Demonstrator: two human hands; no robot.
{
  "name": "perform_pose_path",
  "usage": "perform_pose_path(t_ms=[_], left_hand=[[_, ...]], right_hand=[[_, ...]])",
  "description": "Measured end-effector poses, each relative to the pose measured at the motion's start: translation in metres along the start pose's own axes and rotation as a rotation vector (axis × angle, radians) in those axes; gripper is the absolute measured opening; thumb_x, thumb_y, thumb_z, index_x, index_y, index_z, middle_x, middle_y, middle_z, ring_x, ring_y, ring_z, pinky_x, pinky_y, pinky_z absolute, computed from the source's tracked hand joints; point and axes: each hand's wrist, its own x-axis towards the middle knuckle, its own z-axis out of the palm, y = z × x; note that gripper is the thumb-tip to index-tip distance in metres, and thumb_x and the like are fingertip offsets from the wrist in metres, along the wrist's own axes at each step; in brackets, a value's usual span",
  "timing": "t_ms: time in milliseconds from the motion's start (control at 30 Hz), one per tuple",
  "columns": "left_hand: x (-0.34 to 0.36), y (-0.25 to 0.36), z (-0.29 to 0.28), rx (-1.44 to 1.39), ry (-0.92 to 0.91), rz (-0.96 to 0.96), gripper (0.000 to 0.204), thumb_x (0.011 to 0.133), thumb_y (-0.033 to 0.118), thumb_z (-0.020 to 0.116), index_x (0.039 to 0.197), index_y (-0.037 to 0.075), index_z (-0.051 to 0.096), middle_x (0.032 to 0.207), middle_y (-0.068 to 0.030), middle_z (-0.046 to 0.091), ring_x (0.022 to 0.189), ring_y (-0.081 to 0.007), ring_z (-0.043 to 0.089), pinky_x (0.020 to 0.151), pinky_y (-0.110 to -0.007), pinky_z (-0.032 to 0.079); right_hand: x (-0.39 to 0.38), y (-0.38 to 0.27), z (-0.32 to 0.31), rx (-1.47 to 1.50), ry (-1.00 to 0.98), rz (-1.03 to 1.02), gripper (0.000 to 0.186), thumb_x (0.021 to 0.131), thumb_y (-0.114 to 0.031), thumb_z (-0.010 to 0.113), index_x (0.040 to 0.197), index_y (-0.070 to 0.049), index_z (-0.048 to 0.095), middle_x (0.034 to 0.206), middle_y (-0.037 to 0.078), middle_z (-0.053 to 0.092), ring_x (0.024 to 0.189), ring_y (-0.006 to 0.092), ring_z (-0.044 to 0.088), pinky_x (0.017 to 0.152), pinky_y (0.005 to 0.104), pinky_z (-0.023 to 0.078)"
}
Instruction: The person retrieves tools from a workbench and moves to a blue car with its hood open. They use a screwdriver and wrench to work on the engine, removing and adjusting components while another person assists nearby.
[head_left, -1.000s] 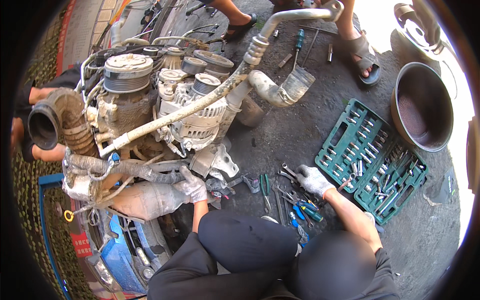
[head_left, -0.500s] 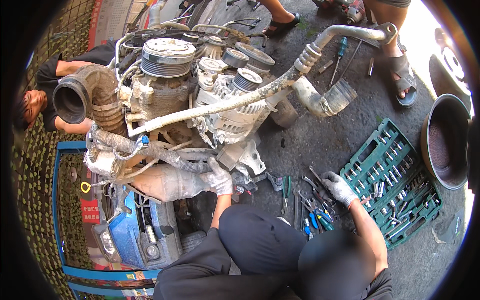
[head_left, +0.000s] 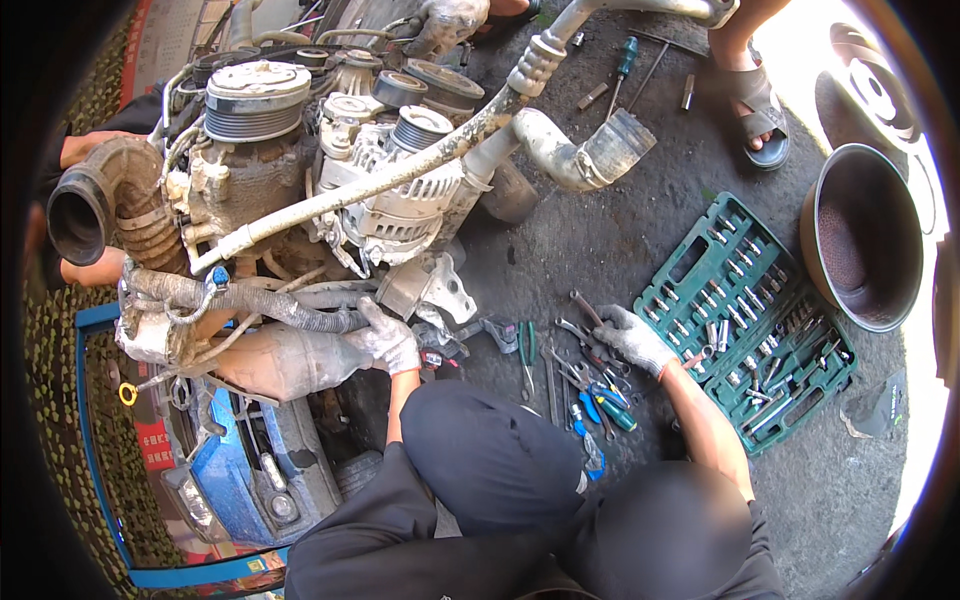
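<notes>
Two gloved hands sit well apart, just below the middle of the frame. The left hand (head_left: 388, 338) lies on the right end of a tan, canister-shaped exhaust section (head_left: 290, 362) at left of centre, its thumb side up; how tightly its fingers curl round the far side is hidden. The right hand (head_left: 632, 338), right of centre, has its fingers drawn in around a brown wrench (head_left: 585, 306) whose free end points to the upper left.

Room around the right hand is tight on two sides: the edge of the green socket case (head_left: 695, 275) runs just beside its knuckles, and a cluster of hand tools with blue-handled pliers (head_left: 590, 408) lies below and left of it. Green-handled pliers (head_left: 527, 350) lie between the hands, nearer the middle. Above, a broad strip of dark floor (head_left: 570, 260) opens between the case and the engine (head_left: 255, 205), which fills the upper left. The engine's long metal pipe (head_left: 350, 200) slants across its front toward the top edge. By the left hand, room is narrow: a ribbed hose (head_left: 270, 305) runs above the canister, and the person's knee (head_left: 490, 440) rises below right. A deep round bowl (head_left: 835, 200) stands near the right rim.
</notes>
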Motion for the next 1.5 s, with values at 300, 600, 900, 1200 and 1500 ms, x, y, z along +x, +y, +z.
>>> perform_pose_path(t_ms=[300, 600, 900, 1200, 1500], left_hand=[[-0.005, -0.006, -0.002, -0.07, -0.033, -0.044, 0.103, 0.097, 0.057, 0.075, 0.156, -0.016, 0.035, 0.141, -0.0414, 0.058, 0.126, -0.0505, 0.062, 0.109, -0.049, 0.049], [-0.007, -0.034, 0.021, -0.103, -0.104, -0.056, 0.103, 0.097, 0.057, 0.073, 0.155, -0.018, 0.033, 0.144, -0.0403, 0.055, 0.132, -0.049, 0.058, 0.115, -0.052, 0.044], [0.004, 0.019, -0.012, -0.046, 0.037, -0.002, 0.098, 0.098, 0.061, 0.071, 0.151, -0.017, 0.043, 0.13, -0.0371, 0.066, 0.115, -0.0492, 0.067, 0.104, -0.048, 0.052], [-0.002, -0.019, 0.011, 0.022, 0.106, 0.109, 0.07, 0.104, 0.043, 0.063, 0.154, -0.003, 0.048, 0.134, -0.0239, 0.067, 0.085, -0.0325, 0.07, 0.077, -0.037, 0.056], [-0.009, -0.079, 0.049, 0.471, 0.274, 0.577, 0.056, 0.11, 0.029, 0.055, 0.162, 0.01, 0.045, 0.146, -0.016, 0.064, 0.072, -0.0213, 0.071, 0.063, -0.034, 0.057]], right_hand=[[-0.002, -0.006, 0.003, 0.035, -0.003, -0.037, 0.034, 0.113, -0.021, 0.055, 0.138, 0.001, 0.061, 0.092, 0.007, 0.075, 0.073, 0.0128, 0.07, 0.062, 0.0276, 0.054], [-0.001, 0.003, 0.001, -0.042, 0.002, -0.028, 0.034, 0.114, -0.024, 0.053, 0.133, -0.002, 0.069, 0.091, 0.004, 0.074, 0.073, 0.0108, 0.068, 0.065, 0.0276, 0.056], [0.007, 0.016, -0.001, -0.114, 0.035, -0.173, 0.035, 0.108, -0.014, 0.059, 0.14, -0.001, 0.067, 0.096, 0.003, 0.075, 0.077, 0.0082, 0.065, 0.069, 0.0257, 0.052], [0.002, 0.002, 0.0, -0.044, 0.026, -0.062, 0.039, 0.111, -0.018, 0.058, 0.147, -0.003, 0.06, 0.098, 0.004, 0.075, 0.08, 0.0084, 0.068, 0.069, 0.0267, 0.054], [0.008, 0.015, -0.004, -0.2, 0.063, -0.135, 0.04, 0.109, -0.023, 0.062, 0.144, -0.003, 0.063, 0.102, 0.003, 0.073, 0.079, 0.0086, 0.064, 0.07, 0.0274, 0.053]])
